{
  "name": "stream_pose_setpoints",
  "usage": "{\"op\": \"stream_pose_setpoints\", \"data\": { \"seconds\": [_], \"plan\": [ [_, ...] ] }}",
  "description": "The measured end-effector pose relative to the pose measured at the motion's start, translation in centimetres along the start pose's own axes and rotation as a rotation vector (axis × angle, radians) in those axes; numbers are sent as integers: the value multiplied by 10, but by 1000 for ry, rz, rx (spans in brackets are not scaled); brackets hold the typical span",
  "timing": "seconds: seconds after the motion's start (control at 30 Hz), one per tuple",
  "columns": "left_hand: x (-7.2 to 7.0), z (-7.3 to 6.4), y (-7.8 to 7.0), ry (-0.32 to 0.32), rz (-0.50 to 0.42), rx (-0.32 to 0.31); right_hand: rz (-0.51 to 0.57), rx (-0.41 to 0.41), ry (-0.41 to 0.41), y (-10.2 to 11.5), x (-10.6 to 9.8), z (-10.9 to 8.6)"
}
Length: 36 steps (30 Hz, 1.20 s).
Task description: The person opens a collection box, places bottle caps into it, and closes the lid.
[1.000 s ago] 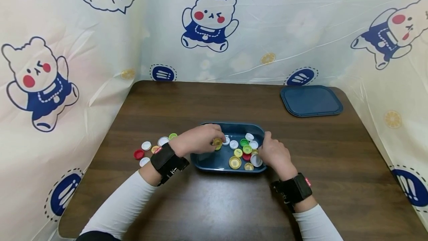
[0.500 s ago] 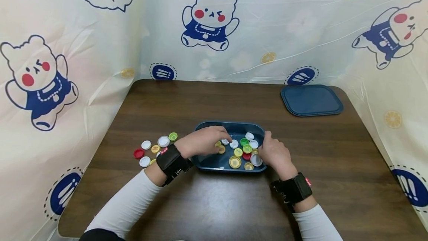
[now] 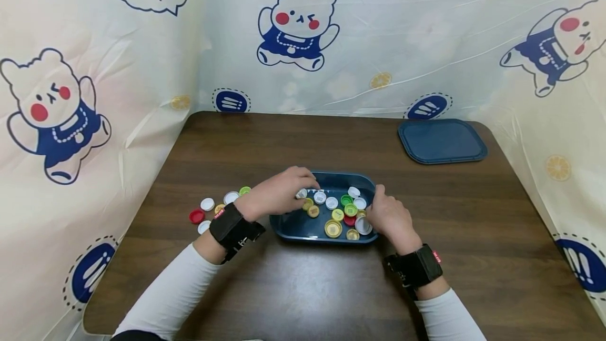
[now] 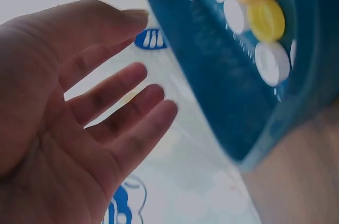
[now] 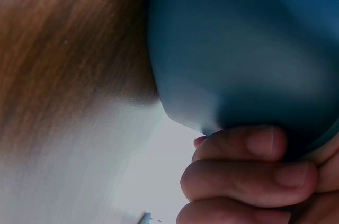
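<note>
My left hand (image 3: 283, 191) hovers over the left end of a blue tray (image 3: 303, 228). In the left wrist view its fingers are spread apart with nothing between them. Close by the fingertips, a white bottle cap (image 3: 301, 193), a yellow cap (image 3: 307, 203) and a tan cap (image 3: 313, 211) lie in the tray. More white, green, yellow and red caps crowd its right half, including a large yellow one (image 3: 333, 229). At the right end my right hand (image 3: 390, 218) grips the tray's rim. The right wrist view shows its fingers (image 5: 249, 181) curled against the outer wall.
Left of the tray, several loose caps lie on the brown table (image 3: 303, 288), among them a red cap (image 3: 197, 216) and a white cap (image 3: 207, 204). My left forearm partly covers this group. Another blue tray (image 3: 442, 141) sits at the back right. A printed curtain (image 3: 369, 25) surrounds the table.
A tan-yellow cap that my left hand pinched one second ago now lies in the tray. That hand reached right, then drew back left with its fingers spread. My right hand stays put.
</note>
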State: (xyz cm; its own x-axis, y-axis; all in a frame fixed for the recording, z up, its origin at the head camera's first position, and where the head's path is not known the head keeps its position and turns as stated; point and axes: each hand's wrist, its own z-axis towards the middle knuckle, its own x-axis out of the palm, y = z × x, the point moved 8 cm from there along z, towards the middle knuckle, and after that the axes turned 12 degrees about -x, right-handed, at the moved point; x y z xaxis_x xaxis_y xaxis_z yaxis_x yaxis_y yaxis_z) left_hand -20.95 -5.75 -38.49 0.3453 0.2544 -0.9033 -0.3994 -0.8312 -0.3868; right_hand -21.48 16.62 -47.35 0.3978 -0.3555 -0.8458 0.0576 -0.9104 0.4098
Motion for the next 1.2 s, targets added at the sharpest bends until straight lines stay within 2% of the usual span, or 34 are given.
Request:
{"op": "stream_pose_setpoints", "data": {
  "seconds": [0.17,0.3,0.43,0.6,0.83,1.0,1.2],
  "plan": [
    [-21,-10,21,-88,-20,-48,7,2,1,-1,1,0],
    [-33,-20,48,-131,-32,-115,10,0,6,-1,1,0],
    [-37,-28,79,-151,-57,-169,10,3,9,0,0,0],
    [-30,-33,111,-145,-67,-232,12,2,10,1,0,-1],
    [-6,-35,146,-75,-53,-344,-3,-10,2,0,1,0],
    [5,-34,153,-24,-39,-346,-11,-7,2,0,2,0],
    [11,-31,155,-9,-14,-327,-11,-2,-1,0,1,0]
  ]
}}
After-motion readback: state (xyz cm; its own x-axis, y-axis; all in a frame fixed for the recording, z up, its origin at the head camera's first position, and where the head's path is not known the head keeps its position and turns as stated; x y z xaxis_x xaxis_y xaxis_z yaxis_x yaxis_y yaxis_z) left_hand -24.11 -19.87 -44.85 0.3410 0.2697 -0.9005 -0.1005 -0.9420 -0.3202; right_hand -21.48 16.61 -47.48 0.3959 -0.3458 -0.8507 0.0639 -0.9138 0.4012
